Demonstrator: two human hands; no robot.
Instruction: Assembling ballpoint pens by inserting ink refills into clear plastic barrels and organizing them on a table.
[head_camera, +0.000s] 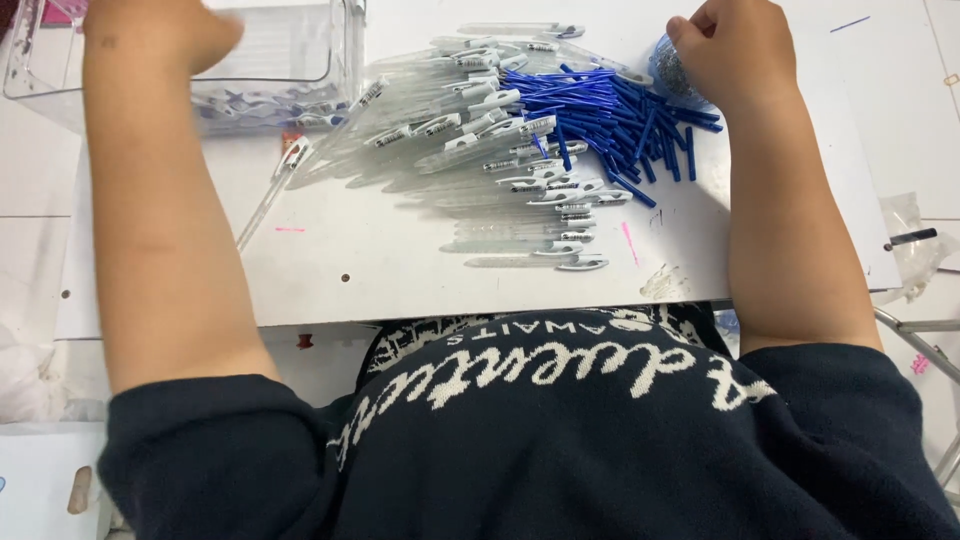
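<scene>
A: Pen barrels (480, 140), clear plastic ones with clips, lie in a loose heap across the upper middle of the frame, on a white board (400, 270).

B: And the blue pieces?

A: Blue refill tubes (620, 125) are piled just right of the barrels, touching and overlapping them.

B: Where is the right hand (730, 50)?

A: Upper right of the frame, at the far edge of the blue pile. Its fingers are curled in around a small bluish clear bundle (668, 62); what that bundle is, I cannot tell.

B: The left hand (160, 35)?

A: Upper left, blurred, right by a clear plastic box (300, 60). Whether it grips the box or merely rests at it, I cannot tell.

B: Anything else nearby?

A: 1 stray barrel (270, 195) lies slanted at the board's left edge, apart from the heap. A crumpled clear bag (915, 245) sits at the right edge of the frame.
</scene>
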